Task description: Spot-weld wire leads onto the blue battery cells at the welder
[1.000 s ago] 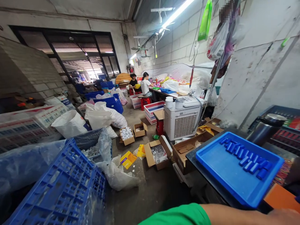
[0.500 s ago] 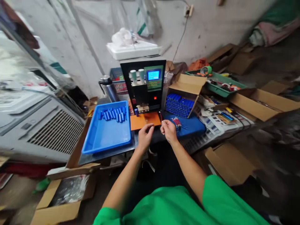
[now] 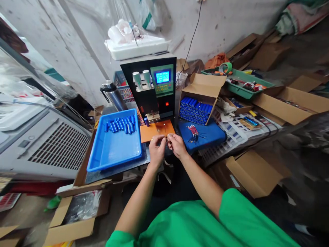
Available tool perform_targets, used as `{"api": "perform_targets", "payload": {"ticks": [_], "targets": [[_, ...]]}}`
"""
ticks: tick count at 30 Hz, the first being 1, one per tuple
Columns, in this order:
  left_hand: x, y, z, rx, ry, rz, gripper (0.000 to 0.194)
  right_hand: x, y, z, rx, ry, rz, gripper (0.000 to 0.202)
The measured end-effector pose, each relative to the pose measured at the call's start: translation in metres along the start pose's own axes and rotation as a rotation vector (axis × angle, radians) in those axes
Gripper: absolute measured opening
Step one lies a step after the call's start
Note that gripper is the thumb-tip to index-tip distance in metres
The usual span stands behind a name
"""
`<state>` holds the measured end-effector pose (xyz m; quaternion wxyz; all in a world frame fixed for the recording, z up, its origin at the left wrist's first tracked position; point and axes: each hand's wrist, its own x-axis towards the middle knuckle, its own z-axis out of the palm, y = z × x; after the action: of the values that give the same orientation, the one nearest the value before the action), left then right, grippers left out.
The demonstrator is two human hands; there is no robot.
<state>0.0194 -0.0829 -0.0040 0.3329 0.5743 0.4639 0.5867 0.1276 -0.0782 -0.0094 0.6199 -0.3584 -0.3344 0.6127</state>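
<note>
My left hand [image 3: 157, 149] and my right hand [image 3: 177, 145] meet at the front edge of an orange board [image 3: 149, 133]. Both pinch a thin dark wire [image 3: 165, 129] whose light tip points up over the board. Behind it stands a black machine [image 3: 133, 99] with a lit blue screen [image 3: 162, 77]. One blue cylindrical cell [image 3: 146, 121] stands upright at the left of the machine's metal head [image 3: 153, 117]. On a blue pad [image 3: 214, 134] to the right lies a bunch of red and black wires [image 3: 193, 131].
At left, a blue tray [image 3: 117, 164] holds several blue cells. A cardboard box [image 3: 208, 82] packed with blue cells stands right of the machine, with a green tray [image 3: 244, 92] beyond. A steel flask [image 3: 114, 95] stands behind the blue tray.
My hands have come together at the board's front edge, and the wire now shows between them. The camera view has shifted slightly.
</note>
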Motion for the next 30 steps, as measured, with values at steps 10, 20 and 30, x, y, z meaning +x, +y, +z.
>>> {"api": "perform_targets", "payload": {"ticks": [10,20,30], "targets": [[-0.003,-0.010,-0.005,0.067,-0.073,0.067,0.019,-0.003,0.006,-0.002,0.036,0.043,0.052,0.038],[-0.011,-0.012,-0.004,0.099,-0.072,-0.115,0.016,-0.013,0.011,-0.005,-0.164,0.048,0.032,0.030],[0.009,0.001,-0.025,0.132,-0.342,-0.246,0.016,0.000,-0.005,-0.017,-0.316,-0.123,-0.091,0.033]]}}
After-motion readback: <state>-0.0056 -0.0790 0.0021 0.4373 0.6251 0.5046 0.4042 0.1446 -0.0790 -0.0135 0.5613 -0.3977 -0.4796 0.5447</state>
